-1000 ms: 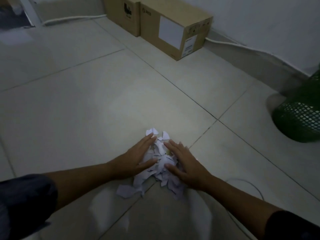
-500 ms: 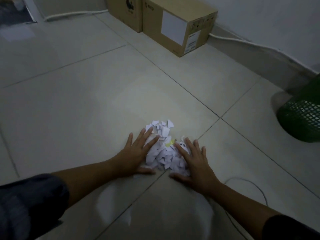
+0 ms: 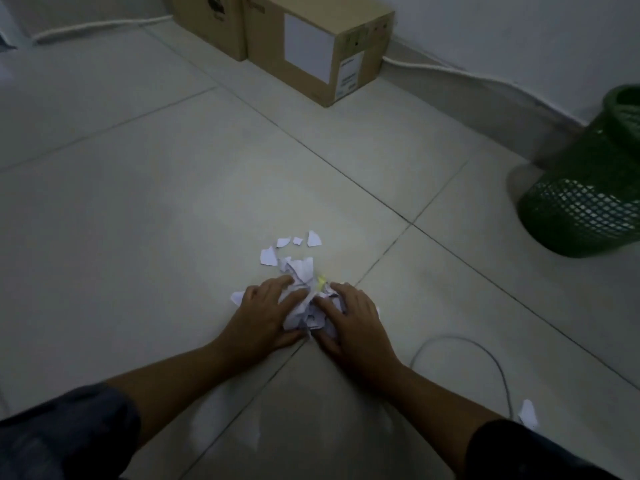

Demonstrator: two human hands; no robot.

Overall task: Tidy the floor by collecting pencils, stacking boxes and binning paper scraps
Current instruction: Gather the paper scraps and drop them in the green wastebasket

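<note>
So the floor was pale glossy tile with thin dark grout lines, and you had the paper scraps bunched into a crumpled little heap right where two grout lines crossed. Mostly white torn bits with ragged edges, plus one small yellow piece poking out near the top. A few loose scraps sat flat on the tile just beyond the heap, one peeked out beside your left knuckles, and one stray scrap lay well off to your right, near a thin grey cable looping across the tile.

Your left hand was pressed against the left side of the heap, fingers curled in around the paper and thumb low by the tile. Your right hand mirrored it on the other side, fingers bent over the top of the pile, thumb tucked under the near edge. Both were cupping the heap between them, forearms angled in from dark sleeves.

The green bin, plastic with a mesh lattice wall, stood well off to your right by the wall. Two brown cardboard boxes sat side by side against the far wall, the nearer one with a white label on its face, and a white cable ran along the skirting.
</note>
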